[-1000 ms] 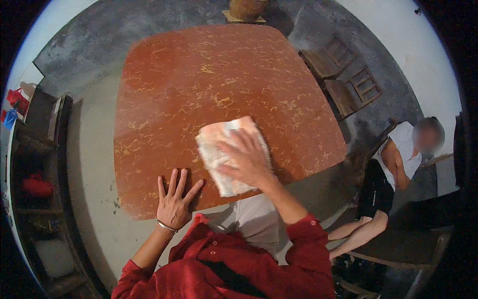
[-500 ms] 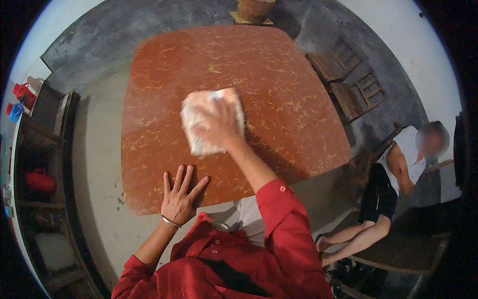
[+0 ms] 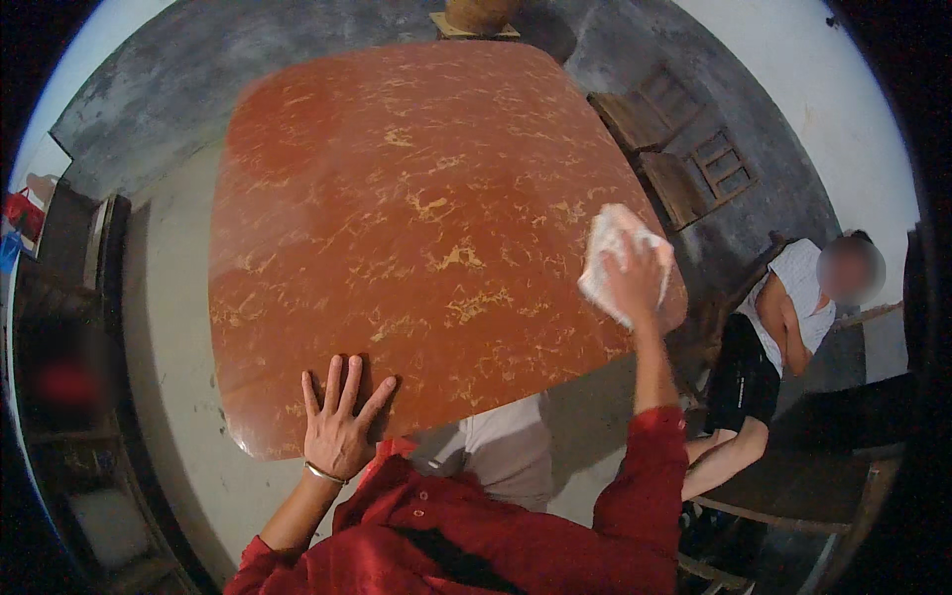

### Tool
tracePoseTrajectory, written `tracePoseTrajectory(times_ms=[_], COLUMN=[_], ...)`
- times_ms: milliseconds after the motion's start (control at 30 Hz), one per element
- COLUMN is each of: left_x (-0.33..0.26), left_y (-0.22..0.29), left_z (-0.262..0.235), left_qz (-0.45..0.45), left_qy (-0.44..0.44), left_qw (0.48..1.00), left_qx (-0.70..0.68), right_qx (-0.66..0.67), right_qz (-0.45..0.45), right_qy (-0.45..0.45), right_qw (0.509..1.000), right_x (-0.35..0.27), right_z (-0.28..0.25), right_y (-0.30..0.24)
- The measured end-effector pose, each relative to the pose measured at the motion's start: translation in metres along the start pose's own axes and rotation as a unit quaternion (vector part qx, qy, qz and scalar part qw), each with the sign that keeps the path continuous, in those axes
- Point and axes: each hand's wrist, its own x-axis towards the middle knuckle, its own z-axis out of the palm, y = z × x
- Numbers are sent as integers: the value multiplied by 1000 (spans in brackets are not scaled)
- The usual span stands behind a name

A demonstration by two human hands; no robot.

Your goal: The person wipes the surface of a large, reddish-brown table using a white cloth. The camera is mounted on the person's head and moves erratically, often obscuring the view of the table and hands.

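Observation:
A large square table (image 3: 377,228) with rounded corners has a red-brown top with yellow marbled streaks. Near its right edge lies a pale pink-and-white cloth (image 3: 603,266). My right hand (image 3: 635,278) grips this cloth from above, its fingers over the fabric and pressing it to the tabletop. My left hand (image 3: 342,421), with a bracelet at the wrist, rests on the near left part of the table. Its fingers are spread, and nothing is in it.
Two wooden chairs (image 3: 679,188) stand by the table's far right side. A seated person (image 3: 783,307) is to the right, near a dark bench (image 3: 783,486). Along the left runs a dark shelf unit (image 3: 74,436). A brown bucket-like container (image 3: 481,15) stands beyond the far edge.
My right hand has swept the cloth from the table's middle over to its right edge. My left hand stays spread on the near edge. The whole view has shifted slightly.

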Motion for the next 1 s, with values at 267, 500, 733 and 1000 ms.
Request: tracePoseTrajectory(times_ms=[267,500,733,1000], left_x=[2,4,0,-8], left_y=[0,1,-6,-7], left_z=[-1,-1,7,11], left_qz=[1,6,2,17], left_qy=[19,10,-5,25], left_qw=[999,999,1000,999], left_qx=[-39,-36,4,-13], right_qx=[39,130,196,175], right_qz=[127,-191,-488,-465], right_qy=[-37,-5,15,-19], right_qw=[990,973,851,868], right_x=[118,107,-43,-88], right_z=[12,51,29,-20], right_y=[-16,-215,-326,-193])
